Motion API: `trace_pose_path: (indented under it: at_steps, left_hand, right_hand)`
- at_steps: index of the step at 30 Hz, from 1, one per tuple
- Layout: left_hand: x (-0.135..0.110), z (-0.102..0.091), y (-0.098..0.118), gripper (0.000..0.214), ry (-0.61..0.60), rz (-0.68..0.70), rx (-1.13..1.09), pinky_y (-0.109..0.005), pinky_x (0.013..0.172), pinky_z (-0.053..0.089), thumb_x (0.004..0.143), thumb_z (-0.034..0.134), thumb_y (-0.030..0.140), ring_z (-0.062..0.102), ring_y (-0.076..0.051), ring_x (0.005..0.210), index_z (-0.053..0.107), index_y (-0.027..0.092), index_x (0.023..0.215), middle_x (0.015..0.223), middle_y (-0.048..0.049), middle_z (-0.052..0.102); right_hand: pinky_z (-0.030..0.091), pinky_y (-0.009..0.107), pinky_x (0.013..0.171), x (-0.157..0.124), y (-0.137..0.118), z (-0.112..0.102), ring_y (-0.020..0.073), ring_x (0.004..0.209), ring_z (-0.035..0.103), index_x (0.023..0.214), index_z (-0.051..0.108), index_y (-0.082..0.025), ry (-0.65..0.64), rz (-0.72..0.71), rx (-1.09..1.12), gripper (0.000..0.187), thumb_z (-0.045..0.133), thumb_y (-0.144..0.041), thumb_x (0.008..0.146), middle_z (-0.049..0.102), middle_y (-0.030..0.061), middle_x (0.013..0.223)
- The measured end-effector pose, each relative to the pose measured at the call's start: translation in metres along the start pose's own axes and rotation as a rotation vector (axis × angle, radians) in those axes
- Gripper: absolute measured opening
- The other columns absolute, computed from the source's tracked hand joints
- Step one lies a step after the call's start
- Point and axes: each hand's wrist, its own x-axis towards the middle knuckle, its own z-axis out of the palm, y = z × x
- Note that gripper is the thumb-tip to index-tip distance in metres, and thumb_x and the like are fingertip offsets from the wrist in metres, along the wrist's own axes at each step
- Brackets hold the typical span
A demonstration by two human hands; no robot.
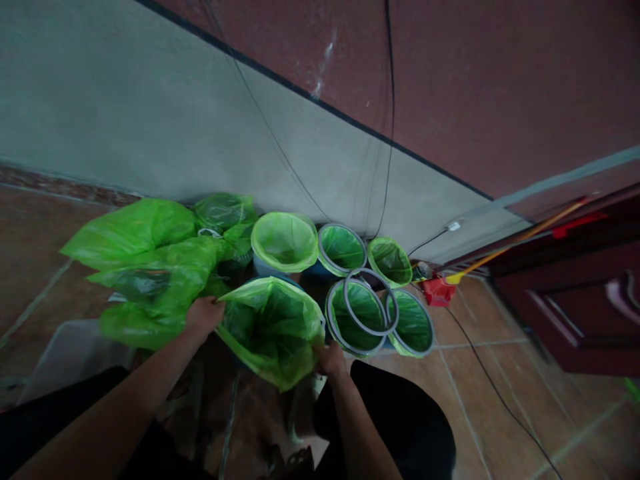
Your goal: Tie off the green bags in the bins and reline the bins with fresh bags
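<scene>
Between my knees stands a bin lined with a green plastic bag (273,327), its mouth spread wide. My left hand (204,316) pinches the bag's edge on the left side. On the right side my right hand (331,360) grips the opposite edge. The bin under the bag is mostly hidden, with only a bit of dark blue rim showing at the back. A loose grey ring (371,331) lies across two bag-lined bins, a nearer one (336,313) and another at the right (414,320).
Behind stand a bag-lined bin (285,241), a ringed bin (343,248) and a smaller lined bin (390,261) by the wall. Several bulging green bags (135,233) pile up at left. A red dustpan (439,291), a broom (515,233) and a black cable (493,387) lie right.
</scene>
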Motion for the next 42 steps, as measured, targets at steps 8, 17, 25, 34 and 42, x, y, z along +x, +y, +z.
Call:
trace_pose_path:
  at_steps: [8,17,25,34,42]
  left_hand:
    - [0.003,-0.004,0.006,0.036,-0.049,0.055,0.146,-0.03,0.064,0.05,0.091,0.04,0.031,0.072,-0.025,0.077,0.072,0.015,0.085,0.08,-0.0125,0.074]
    - [-0.01,-0.006,0.029,0.062,0.023,0.314,0.274,-0.04,0.1,0.05,0.078,0.055,0.01,0.061,-0.032,0.124,0.053,0.007,0.14,0.135,-0.0226,0.063]
    - [-0.012,-0.002,0.058,0.049,0.054,0.646,0.223,-0.043,0.109,0.041,0.093,0.052,0.032,0.06,-0.027,0.125,0.052,0.02,0.141,0.137,-0.0119,0.065]
    - [0.001,-0.013,0.04,0.032,0.09,0.527,0.384,-0.03,0.084,0.047,0.098,0.038,0.023,0.067,-0.021,0.095,0.068,0.016,0.095,0.102,-0.0112,0.069]
    - [-0.003,-0.006,0.041,0.034,0.065,0.536,0.38,-0.028,0.08,0.048,0.1,0.034,0.025,0.067,-0.019,0.09,0.067,0.019,0.095,0.101,-0.0091,0.067]
  right_hand:
    - [0.038,0.041,0.112,0.033,-0.096,0.004,0.0293,0.13,0.051,0.135,0.058,-0.01,0.108,-0.557,-0.247,0.048,0.055,-0.023,0.09,0.06,0.0193,0.135]
    - [0.045,0.028,0.088,0.073,-0.14,0.054,0.021,0.095,0.065,0.093,0.076,-0.021,-0.142,-0.607,-0.365,0.021,0.055,-0.025,0.095,0.075,0.0091,0.1]
    - [0.045,0.023,0.074,0.046,-0.155,0.035,0.0156,0.073,0.062,0.084,0.075,-0.023,-0.371,-0.793,-0.116,0.022,0.055,-0.027,0.093,0.072,-0.0008,0.079]
    - [0.047,0.029,0.092,0.059,-0.147,0.01,0.021,0.095,0.068,0.093,0.074,-0.019,-0.087,-0.644,-0.339,0.025,0.049,-0.013,0.093,0.076,0.0099,0.101]
    - [0.039,0.046,0.109,0.027,-0.166,0.027,0.0329,0.13,0.052,0.141,0.055,-0.013,-0.054,-0.824,-0.645,0.054,0.059,-0.014,0.087,0.06,0.0199,0.138]
